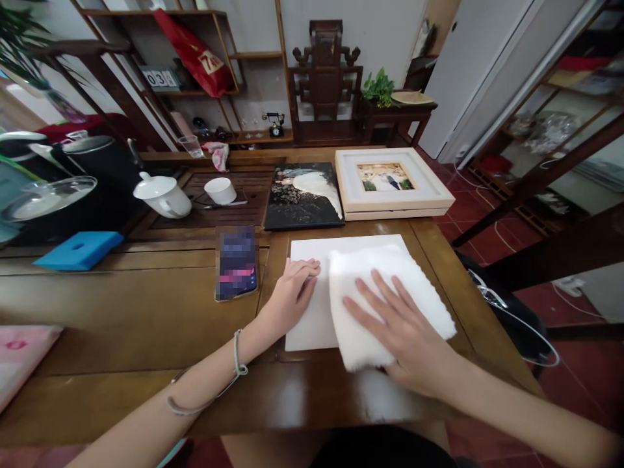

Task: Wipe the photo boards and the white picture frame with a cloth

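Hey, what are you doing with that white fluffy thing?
The right hand is spread flat on a white cloth, which covers part of a white board on the table. The left hand rests at the board's left side, fingers a little bent. A phone lies to the left. Just beyond the board, a black picture and a framed photo lie side by side, with neither hand on them.

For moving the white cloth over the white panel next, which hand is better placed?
Likely the right hand: it lies spread on the white cloth, whereas the left hand is at the left side of the white panel, apart from the cloth.
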